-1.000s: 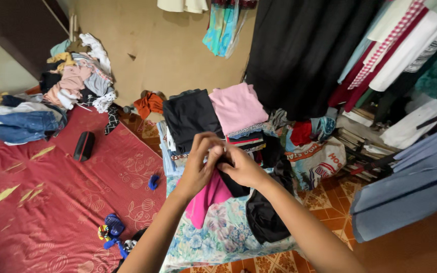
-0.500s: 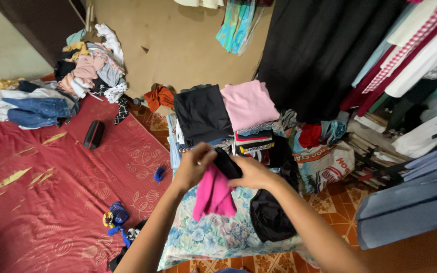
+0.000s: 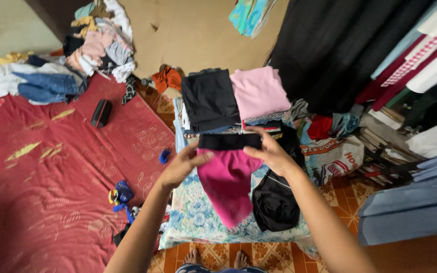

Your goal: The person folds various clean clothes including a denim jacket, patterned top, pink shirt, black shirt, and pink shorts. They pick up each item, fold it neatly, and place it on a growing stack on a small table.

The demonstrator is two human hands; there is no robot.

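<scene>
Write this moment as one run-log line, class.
left hand: grips black waistband | right hand: grips same waistband | item: pink fabric garment with black waistband, hanging spread | below: floral cloth

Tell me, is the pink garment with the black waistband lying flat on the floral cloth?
No, both hands, left hand and right hand, hold the pink garment up by its waistband.

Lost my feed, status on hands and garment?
Left hand and right hand grip pink garment by black waistband. Hanging spread above floral cloth. Black garment beside it.
</scene>
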